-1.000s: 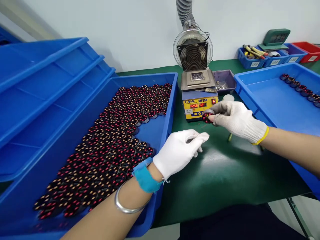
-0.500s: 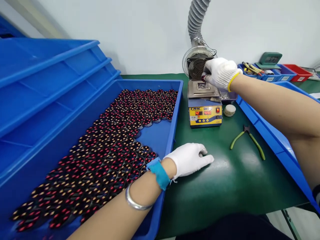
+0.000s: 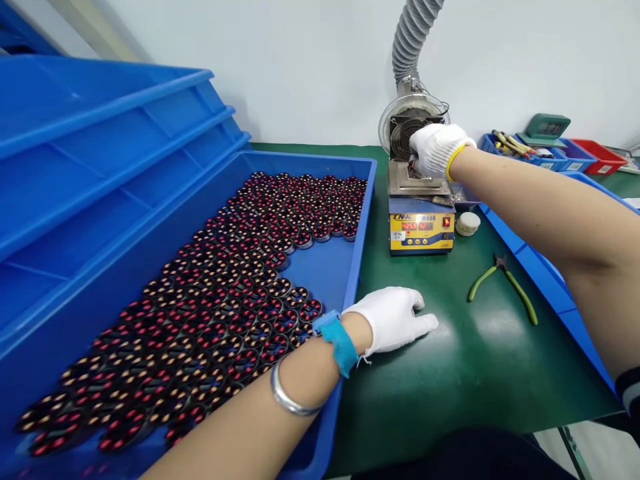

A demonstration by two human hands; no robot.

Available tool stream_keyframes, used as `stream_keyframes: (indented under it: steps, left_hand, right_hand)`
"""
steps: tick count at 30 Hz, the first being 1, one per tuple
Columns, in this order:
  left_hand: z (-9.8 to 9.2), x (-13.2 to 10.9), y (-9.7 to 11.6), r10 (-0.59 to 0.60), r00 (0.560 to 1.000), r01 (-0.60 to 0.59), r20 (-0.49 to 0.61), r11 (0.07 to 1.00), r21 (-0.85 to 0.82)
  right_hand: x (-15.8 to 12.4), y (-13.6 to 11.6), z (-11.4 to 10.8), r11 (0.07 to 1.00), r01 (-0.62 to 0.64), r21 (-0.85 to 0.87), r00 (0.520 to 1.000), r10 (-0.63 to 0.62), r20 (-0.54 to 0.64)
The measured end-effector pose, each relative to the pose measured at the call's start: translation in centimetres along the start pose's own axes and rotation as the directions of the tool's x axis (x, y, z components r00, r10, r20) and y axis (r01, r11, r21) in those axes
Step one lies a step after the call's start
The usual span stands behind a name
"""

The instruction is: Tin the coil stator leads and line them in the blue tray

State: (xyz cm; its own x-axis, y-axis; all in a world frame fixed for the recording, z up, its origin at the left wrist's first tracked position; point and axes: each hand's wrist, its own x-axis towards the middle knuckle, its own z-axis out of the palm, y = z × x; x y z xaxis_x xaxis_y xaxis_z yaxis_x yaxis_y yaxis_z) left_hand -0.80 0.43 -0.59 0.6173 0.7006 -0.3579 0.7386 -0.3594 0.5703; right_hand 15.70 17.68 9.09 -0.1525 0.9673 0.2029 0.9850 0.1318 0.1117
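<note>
My right hand (image 3: 436, 149), in a white glove with a yellow cuff, is closed around a small dark reddish part (image 3: 413, 163), mostly hidden by the fingers. It looks like one of the round coil-wound parts from the tray. The hand is right over the metal bath of a yellow-and-blue solder pot (image 3: 421, 233) with lit red digits. On the green table (image 3: 425, 393) rests my gloved left hand (image 3: 395, 320), thumb and finger apart, holding nothing. Beside its wrist stands a blue tray (image 3: 369, 200) holding many black round coil parts (image 3: 240, 287) with red and copper windings.
Green-handled cutters (image 3: 501, 263) lie to the right, near another blue tray (image 3: 555, 287). A round whitish pad (image 3: 468, 224) sits beside the pot. Behind the pot hangs a grey exhaust hose (image 3: 415, 40). Blue trays (image 3: 110, 147) are stacked at left; small bins (image 3: 597, 157) stand at back right.
My right hand has lowered slightly toward the pot's bath, with the part still in its fingers. The whole view has shifted a little; my left hand stays resting on the table.
</note>
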Motion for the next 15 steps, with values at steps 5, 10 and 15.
stream_keyframes:
  steps: [5, 10, 15]
  left_hand:
    - [0.0, -0.1, 0.0, -0.011, 1.000, 0.011, 0.009, 1.000, -0.011]
    - [-0.1, 0.0, 0.2, -0.021, 0.998, 0.018, -0.061, 0.999, -0.046]
    - [-0.7, 0.4, 0.6, -0.142, 0.909, -0.079, -0.391, 0.864, -0.497]
  right_hand:
    - [0.7, -0.3, 0.4, 0.999, -0.019, 0.039, 1.000, 0.020, -0.024]
    - [0.1, 0.1, -1.4, 0.998, -0.042, -0.056, 0.999, 0.044, 0.028]
    - [-2.3, 0.5, -3.3, 0.997, 0.032, 0.063, 0.999, -0.033, 0.012]
